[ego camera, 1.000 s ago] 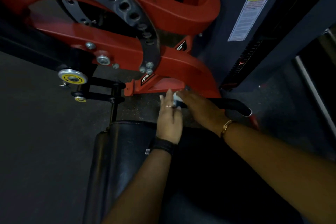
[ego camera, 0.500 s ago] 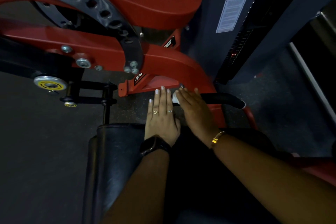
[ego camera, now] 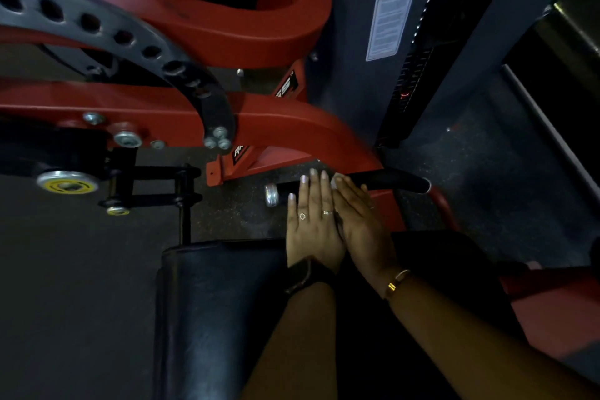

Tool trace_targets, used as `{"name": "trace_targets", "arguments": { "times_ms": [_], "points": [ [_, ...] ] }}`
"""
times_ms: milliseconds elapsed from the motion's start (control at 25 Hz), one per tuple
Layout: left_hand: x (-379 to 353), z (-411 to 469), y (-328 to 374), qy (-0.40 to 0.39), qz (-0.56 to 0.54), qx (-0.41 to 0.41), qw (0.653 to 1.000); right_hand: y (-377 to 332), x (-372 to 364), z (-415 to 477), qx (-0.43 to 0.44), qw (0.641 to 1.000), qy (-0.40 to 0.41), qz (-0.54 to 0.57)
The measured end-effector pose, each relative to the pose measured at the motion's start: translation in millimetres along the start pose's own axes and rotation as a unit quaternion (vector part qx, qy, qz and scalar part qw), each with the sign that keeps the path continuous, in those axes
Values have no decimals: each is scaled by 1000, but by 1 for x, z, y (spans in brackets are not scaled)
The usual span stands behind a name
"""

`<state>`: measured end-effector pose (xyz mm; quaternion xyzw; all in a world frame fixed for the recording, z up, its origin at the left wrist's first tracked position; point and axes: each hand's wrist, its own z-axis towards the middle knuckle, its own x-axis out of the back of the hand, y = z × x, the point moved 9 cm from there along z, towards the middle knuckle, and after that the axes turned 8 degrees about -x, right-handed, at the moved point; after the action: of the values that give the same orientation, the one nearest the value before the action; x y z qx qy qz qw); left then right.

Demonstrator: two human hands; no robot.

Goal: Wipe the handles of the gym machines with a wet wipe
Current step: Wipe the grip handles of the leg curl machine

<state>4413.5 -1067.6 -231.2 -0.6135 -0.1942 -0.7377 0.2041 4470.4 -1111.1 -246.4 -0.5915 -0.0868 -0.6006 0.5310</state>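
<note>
Centre of frame, just above the black seat pad point(ego camera: 211, 302), both hands lie side by side and touching on the machine's black handle point(ego camera: 389, 180). L hand point(ego camera: 313, 221) is flat, fingers straight and released, resting across the handle w/ nothing held; rings on two fingers, dark watch point(ego camera: 305, 276) at the wrist. R hand point(ego camera: 360, 221) also lies w/ fingers near-straight over the handle, pressing down rather than clenched; gold bracelet point(ego camera: 397, 281) at the wrist. Wet wipe point(ego camera: 333, 181) shows only as a pale sliver at the R fingertips, between the two hands, on the handle; rest is hidden under the R hand.

Vs 0.5 s ago: more wipe was visible then, a clear white patch betw. the hands. Handle's silver end cap point(ego camera: 271, 195) and a short black stretch now show left of the L hand; neither showed before. Vs 1 s ago: L hand was edge-on, now palm-down.

Red frame point(ego camera: 292, 127) runs across the upper half; warning label point(ego camera: 394, 6) sits upper right.
</note>
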Motion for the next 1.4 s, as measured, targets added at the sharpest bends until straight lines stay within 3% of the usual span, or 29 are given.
{"name": "trace_targets", "arguments": {
  "times_ms": [120, 200, 280, 360, 440, 520, 640, 760, 880, 1040, 1200, 1280, 1320, 1400],
  "points": [
    [-4, 1, -5, -1, 33, 24, 999, 31, 29, 4, -151, 975, 130, 100],
    [-3, 1, -7, 5, 37, 35, 999, 32, 42, 13, -187, 964, 152, 117],
    [-4, 0, -7, 11, 30, 46, 998, 14, 29, 27, -116, 988, 57, 84],
    [-3, 0, -9, 13, 31, 51, 998, -3, 12, 22, 20, 998, -44, 35],
    [-3, 1, -8, 3, 34, 47, 998, 15, 16, 16, 94, 994, -60, -14],
    [-3, 1, -7, -6, 38, 46, 998, 42, 26, 26, 67, 995, -39, -63],
    [-5, 1, -8, -11, 47, 42, 998, 48, 30, 54, -64, 997, -1, -48],
    [-6, 2, -9, -8, 67, 40, 997, 12, 23, 48, -21, 1000, 2, -16],
    [-6, 2, -7, -11, 57, 34, 998, 39, 37, 25, 33, 998, -3, -44],
    [-4, 4, -6, -24, 62, 43, 997, 93, 44, 42, -112, 993, 5, -23],
    [-7, 3, -9, -33, 74, 34, 996, 32, 33, 25, -8, 1000, 16, -13],
    [-5, 2, -4, -34, 61, 24, 997, 39, 35, 3, 27, 999, -2, -23],
    [-5, 4, 1, -34, 54, 26, 998, 51, 41, 0, 19, 999, 6, -30],
    [-7, 13, 13, -39, 32, 51, 997, 89, 47, 14, -109, 994, 19, -10]
  ]
}}
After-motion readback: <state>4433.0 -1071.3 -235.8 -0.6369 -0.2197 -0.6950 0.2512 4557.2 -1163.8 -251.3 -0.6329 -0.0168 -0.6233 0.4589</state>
